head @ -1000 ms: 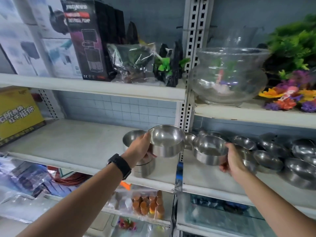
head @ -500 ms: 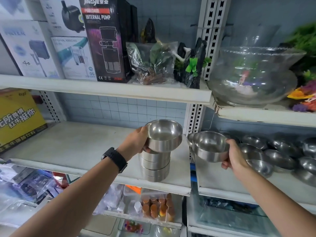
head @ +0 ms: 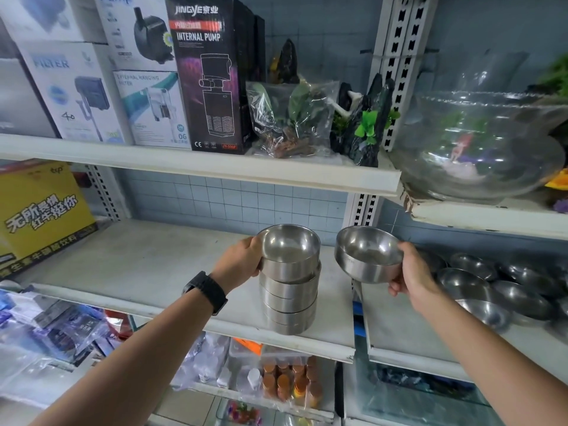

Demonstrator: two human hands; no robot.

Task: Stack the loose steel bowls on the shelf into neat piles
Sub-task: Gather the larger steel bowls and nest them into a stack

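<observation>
1. This is a shop selling aquarium goods: white shelves (head: pixel 147 259) hang on slotted metal uprights (head: pixel 399 56), in bays side by side.
2. On the upper left shelf stands boxed stock: an "INTERNAL PUMP" box (head: pixel 212 75) and filter boxes (head: pixel 73 90).
3. Right of these are bagged plants (head: pixel 289 118), a rock ornament (head: pixel 365 124) and a glass fish bowl (head: pixel 479 149).
4. Many matching steel bowls (head: pixel 491 290) lie on the right shelf; small bottles (head: pixel 289 382) fill a lower one.

The scene is evenly and softly lit, only faint shadows are cast, and small white highlights are seen on the glass fishbowl (head: pixel 479 149). Below the fishbowl the loose steel bowls (head: pixel 491 290) are smeared by blur. Far left of it the upper shelf edge (head: pixel 184 162) is bent by wide-angle distortion.
</observation>
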